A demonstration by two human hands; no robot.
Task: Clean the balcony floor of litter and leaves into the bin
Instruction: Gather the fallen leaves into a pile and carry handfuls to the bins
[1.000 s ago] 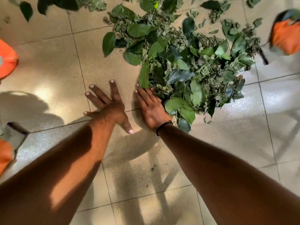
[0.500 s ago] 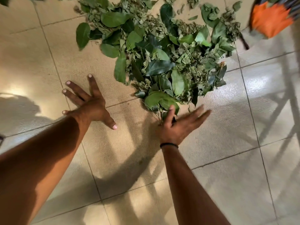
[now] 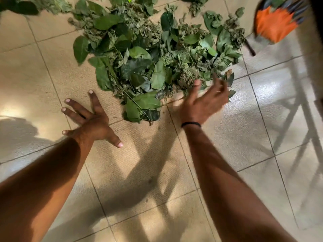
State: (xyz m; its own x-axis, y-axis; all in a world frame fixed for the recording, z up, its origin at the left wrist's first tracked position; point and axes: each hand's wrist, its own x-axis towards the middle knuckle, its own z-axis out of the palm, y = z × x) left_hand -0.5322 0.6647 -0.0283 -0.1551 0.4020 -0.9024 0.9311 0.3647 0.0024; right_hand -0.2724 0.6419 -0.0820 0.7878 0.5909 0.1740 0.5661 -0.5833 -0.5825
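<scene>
- Tiled floor (image 3: 227, 154): bare tiles fill the lower frame, crossed by shadows.
- Leaf pile (image 3: 148, 55): heaped at upper centre, strays running off the top edge; nothing binned yet (no bin in view), so most of the job looks left.
- Left hand (image 3: 90, 123): flat on the tile left of the pile, fingers spread, holding nothing.
- Right hand (image 3: 204, 102): blurred at the pile's lower right edge, fingers loosely cupped, apparently empty.
- Orange object (image 3: 274, 25): upper right, unclear.
</scene>
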